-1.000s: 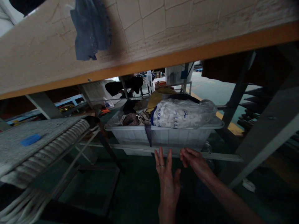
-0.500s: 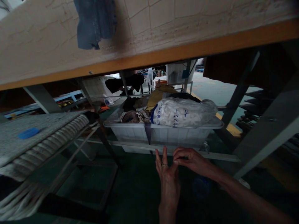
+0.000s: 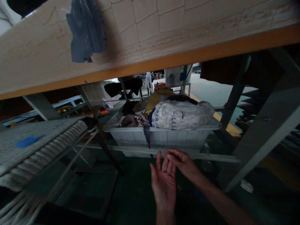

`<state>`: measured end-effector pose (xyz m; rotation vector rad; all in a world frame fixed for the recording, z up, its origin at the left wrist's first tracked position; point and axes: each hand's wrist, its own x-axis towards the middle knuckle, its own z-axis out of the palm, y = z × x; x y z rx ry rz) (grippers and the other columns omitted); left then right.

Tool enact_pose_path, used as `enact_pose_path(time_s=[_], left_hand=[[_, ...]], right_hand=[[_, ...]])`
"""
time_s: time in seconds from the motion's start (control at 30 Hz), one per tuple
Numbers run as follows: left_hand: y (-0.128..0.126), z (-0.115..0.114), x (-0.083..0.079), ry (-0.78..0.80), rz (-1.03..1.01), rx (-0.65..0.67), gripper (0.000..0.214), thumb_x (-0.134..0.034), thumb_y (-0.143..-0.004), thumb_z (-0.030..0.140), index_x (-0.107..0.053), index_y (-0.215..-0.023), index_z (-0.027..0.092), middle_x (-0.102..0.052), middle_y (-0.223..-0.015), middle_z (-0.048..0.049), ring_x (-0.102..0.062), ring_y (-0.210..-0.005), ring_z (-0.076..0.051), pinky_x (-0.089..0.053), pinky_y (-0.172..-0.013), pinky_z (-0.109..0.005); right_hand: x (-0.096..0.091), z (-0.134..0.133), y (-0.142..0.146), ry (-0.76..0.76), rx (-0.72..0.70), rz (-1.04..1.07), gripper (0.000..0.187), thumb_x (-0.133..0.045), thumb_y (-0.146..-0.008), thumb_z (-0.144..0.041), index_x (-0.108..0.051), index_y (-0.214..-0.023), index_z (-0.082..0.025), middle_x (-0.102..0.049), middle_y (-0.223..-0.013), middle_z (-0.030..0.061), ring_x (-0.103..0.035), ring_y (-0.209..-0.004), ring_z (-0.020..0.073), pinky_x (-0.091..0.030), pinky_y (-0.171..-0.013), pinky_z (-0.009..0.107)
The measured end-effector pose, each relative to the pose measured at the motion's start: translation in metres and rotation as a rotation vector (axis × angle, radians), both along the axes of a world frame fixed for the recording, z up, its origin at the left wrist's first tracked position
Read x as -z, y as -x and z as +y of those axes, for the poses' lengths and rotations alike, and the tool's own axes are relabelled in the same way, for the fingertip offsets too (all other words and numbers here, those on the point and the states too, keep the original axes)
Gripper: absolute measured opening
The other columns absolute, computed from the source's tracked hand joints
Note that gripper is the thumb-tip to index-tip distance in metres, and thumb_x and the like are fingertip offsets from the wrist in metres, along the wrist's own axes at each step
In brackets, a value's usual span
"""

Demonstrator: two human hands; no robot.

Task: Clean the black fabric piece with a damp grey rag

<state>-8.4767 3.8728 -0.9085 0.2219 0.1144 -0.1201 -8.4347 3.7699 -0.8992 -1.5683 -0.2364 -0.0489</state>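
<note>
My left hand (image 3: 164, 181) is held palm up below the table edge, a ring on one finger. Its fingers are apart and slightly curled, and I see nothing lying on the palm. From the right, my right hand (image 3: 184, 163) meets the left fingertips in a pinch. Whether it grips a fingertip or something tiny cannot be made out. Just beyond both hands is a pale plastic bin (image 3: 178, 138), behind a metal crossbar (image 3: 217, 157). Crumpled cloths and a white plastic bag (image 3: 179, 115) with blue print fill the bin.
Overhead is a table with a cream cloth cover (image 3: 147, 25), a wooden edge (image 3: 140, 68) and a grey-blue cloth scrap (image 3: 87, 31). On the left stands a padded stool (image 3: 53, 132) bearing a blue piece (image 3: 26, 141). A metal leg (image 3: 264, 134) slants at right.
My left hand has turned from showing its back to palm up. The right hand's pinch has shifted left, from beside the left thumb to the other fingertips. The view has shifted slightly.
</note>
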Motion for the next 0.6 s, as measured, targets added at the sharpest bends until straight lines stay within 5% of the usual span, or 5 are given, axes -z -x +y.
enact_pose_path(time_s=[0.27, 0.4, 0.5, 0.6], left_hand=[[0.007, -0.016, 0.007, 0.14, 0.023, 0.062, 0.047, -0.029, -0.089, 0.042, -0.063, -0.106, 0.016, -0.053, -0.127, -0.01, -0.048, -0.118, -0.017, -0.039, -0.099, -0.027], [0.005, -0.006, 0.008, 0.161, -0.045, 0.0, 0.056, -0.031, -0.084, 0.055, -0.059, -0.112, 0.016, -0.044, -0.135, -0.0106, -0.04, -0.125, -0.022, -0.035, -0.103, -0.032], [0.003, 0.006, 0.006, 0.121, -0.067, -0.096, 0.061, -0.032, -0.082, 0.059, -0.055, -0.118, 0.016, -0.04, -0.138, -0.0105, -0.037, -0.126, -0.023, -0.031, -0.106, -0.033], [0.004, 0.013, 0.001, 0.058, -0.076, -0.152, 0.061, -0.031, -0.081, 0.06, -0.052, -0.12, 0.018, -0.039, -0.139, -0.0095, -0.037, -0.127, -0.022, -0.03, -0.106, -0.033]], right_hand=[[0.014, 0.018, -0.003, -0.212, 0.174, 0.136, 0.04, -0.053, -0.074, -0.058, -0.053, -0.062, -0.02, -0.055, -0.058, -0.0026, -0.053, -0.057, 0.0131, -0.042, -0.054, 0.024], [0.042, 0.037, 0.007, -0.3, 0.204, 0.184, 0.053, -0.057, -0.065, -0.066, -0.058, -0.094, -0.022, -0.062, -0.108, 0.0062, -0.055, -0.103, 0.0224, -0.043, -0.09, 0.034], [0.065, 0.057, 0.024, -0.329, 0.117, 0.219, 0.075, -0.053, -0.067, -0.069, -0.041, -0.126, -0.024, -0.03, -0.143, 0.0071, -0.026, -0.131, 0.0222, -0.022, -0.109, 0.04], [0.067, 0.062, 0.032, -0.288, -0.007, 0.204, 0.07, -0.048, -0.077, -0.061, -0.029, -0.135, -0.025, -0.02, -0.147, 0.0043, -0.018, -0.133, 0.018, -0.017, -0.111, 0.039]])
